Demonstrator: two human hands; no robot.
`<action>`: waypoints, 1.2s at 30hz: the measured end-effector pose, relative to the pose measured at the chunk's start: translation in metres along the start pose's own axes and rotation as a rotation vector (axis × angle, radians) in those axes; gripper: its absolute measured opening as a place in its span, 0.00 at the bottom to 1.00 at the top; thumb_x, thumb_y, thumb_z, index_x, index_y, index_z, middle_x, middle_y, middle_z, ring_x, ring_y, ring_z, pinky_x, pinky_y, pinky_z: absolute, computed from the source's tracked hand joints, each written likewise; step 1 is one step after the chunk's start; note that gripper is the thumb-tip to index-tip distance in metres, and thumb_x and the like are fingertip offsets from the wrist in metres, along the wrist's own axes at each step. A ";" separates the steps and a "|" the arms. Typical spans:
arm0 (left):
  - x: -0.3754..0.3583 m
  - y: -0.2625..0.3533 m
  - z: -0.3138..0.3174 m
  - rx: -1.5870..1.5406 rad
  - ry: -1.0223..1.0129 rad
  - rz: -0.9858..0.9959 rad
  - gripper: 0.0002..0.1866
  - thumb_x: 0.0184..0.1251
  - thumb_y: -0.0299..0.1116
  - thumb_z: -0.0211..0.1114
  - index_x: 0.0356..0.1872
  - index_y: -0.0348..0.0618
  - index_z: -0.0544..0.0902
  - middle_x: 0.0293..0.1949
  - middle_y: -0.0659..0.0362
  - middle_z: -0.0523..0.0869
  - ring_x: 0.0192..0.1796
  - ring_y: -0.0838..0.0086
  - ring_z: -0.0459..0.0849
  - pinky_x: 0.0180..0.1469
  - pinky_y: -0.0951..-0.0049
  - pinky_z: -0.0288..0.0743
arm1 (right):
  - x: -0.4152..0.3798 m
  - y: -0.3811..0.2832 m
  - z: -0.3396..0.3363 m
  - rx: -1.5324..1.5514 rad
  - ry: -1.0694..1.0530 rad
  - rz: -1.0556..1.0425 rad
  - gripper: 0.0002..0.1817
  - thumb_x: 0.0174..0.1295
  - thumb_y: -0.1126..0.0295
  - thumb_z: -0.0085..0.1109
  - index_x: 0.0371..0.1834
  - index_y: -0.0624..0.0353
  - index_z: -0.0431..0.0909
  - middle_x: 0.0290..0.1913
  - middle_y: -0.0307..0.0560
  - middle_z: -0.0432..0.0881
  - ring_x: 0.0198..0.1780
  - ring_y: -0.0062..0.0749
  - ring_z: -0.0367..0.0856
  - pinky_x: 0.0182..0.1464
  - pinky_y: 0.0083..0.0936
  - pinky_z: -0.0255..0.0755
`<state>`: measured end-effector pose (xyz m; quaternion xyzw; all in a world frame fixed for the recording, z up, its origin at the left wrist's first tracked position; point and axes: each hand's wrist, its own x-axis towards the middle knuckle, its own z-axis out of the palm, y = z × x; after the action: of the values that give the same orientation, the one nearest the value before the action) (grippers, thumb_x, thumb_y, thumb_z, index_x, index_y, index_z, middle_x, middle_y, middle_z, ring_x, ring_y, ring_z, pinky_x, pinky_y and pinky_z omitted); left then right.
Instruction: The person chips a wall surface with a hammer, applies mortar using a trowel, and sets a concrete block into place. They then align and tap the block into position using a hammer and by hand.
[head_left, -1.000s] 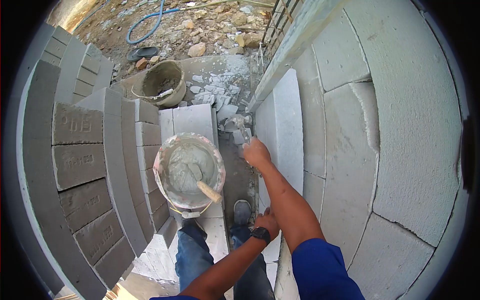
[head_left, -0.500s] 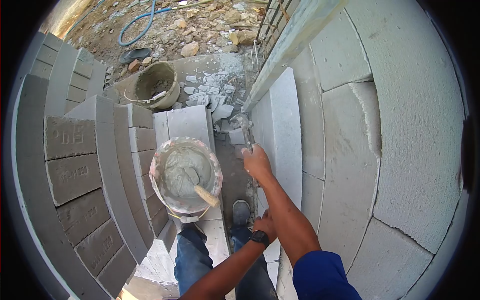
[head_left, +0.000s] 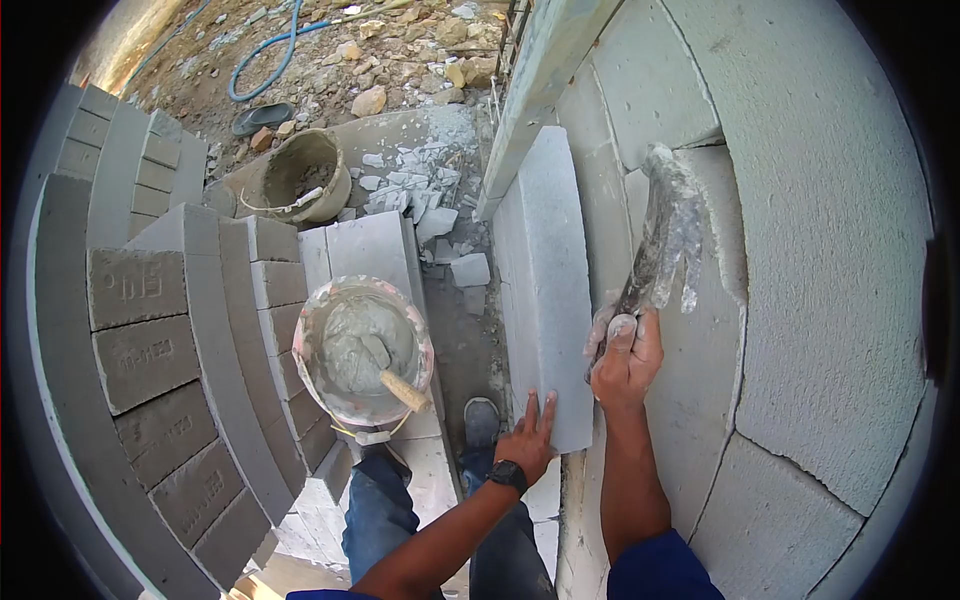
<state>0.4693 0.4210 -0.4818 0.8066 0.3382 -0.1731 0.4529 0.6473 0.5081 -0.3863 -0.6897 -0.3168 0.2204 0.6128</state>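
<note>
My right hand (head_left: pixel 630 360) is wrapped round the handle of a mortar-stained hammer (head_left: pixel 668 220), which is raised in front of the block wall (head_left: pixel 690 320). My left hand (head_left: pixel 527 440), with a watch on its wrist, lies with fingers spread on the lower end of a long pale block (head_left: pixel 555 300) beside the wall. Left of that stands a bucket of grey mortar (head_left: pixel 350 330), with a wooden-handled trowel (head_left: pixel 402 388) resting in it.
Stacked grey blocks (head_left: pixel 145 360) fill the left side. A second bucket (head_left: pixel 325 195) stands beyond, near white block fragments (head_left: pixel 435 222). An upright post (head_left: pixel 540 100) rises against the wall. A blue hose (head_left: pixel 262 58) lies on rubble.
My right hand has moved right and lifted the hammer up from low beside the block. My left hand has shifted slightly and its fingers have spread onto the pale block.
</note>
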 end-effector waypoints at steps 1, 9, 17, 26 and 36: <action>-0.001 -0.002 0.004 -0.009 0.018 -0.001 0.63 0.60 0.43 0.78 0.86 0.53 0.39 0.84 0.39 0.52 0.66 0.46 0.82 0.53 0.51 0.87 | 0.005 0.005 0.002 0.008 0.041 0.018 0.17 0.81 0.62 0.49 0.53 0.68 0.77 0.28 0.48 0.78 0.30 0.26 0.77 0.34 0.29 0.72; -0.002 0.006 -0.005 -0.041 -0.037 -0.063 0.62 0.60 0.43 0.78 0.86 0.58 0.40 0.84 0.42 0.53 0.61 0.42 0.85 0.55 0.50 0.85 | 0.020 0.102 0.025 -0.602 -0.051 0.310 0.25 0.83 0.53 0.42 0.45 0.67 0.77 0.33 0.68 0.79 0.36 0.65 0.77 0.43 0.48 0.72; -0.004 0.006 -0.007 -0.002 -0.033 -0.077 0.63 0.60 0.45 0.78 0.87 0.60 0.38 0.83 0.44 0.58 0.57 0.45 0.88 0.50 0.53 0.88 | 0.025 0.063 0.016 -0.157 0.057 0.383 0.26 0.83 0.49 0.44 0.39 0.62 0.78 0.27 0.44 0.75 0.30 0.32 0.73 0.37 0.32 0.68; -0.004 0.004 0.002 -0.072 0.029 -0.054 0.63 0.59 0.46 0.78 0.87 0.60 0.39 0.81 0.43 0.63 0.57 0.43 0.88 0.54 0.52 0.86 | 0.064 0.074 0.009 -0.741 0.034 0.344 0.23 0.81 0.53 0.44 0.49 0.64 0.79 0.40 0.69 0.85 0.45 0.70 0.83 0.49 0.53 0.75; -0.004 0.017 -0.006 -0.058 -0.054 -0.118 0.64 0.60 0.43 0.78 0.86 0.56 0.36 0.81 0.42 0.61 0.56 0.45 0.88 0.51 0.51 0.86 | 0.088 0.081 0.004 -0.154 -0.049 0.898 0.17 0.82 0.57 0.46 0.51 0.60 0.76 0.24 0.38 0.70 0.22 0.24 0.68 0.22 0.28 0.65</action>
<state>0.4785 0.4188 -0.4659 0.7667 0.3777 -0.2113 0.4742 0.7198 0.5697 -0.4597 -0.7966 -0.0161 0.4566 0.3957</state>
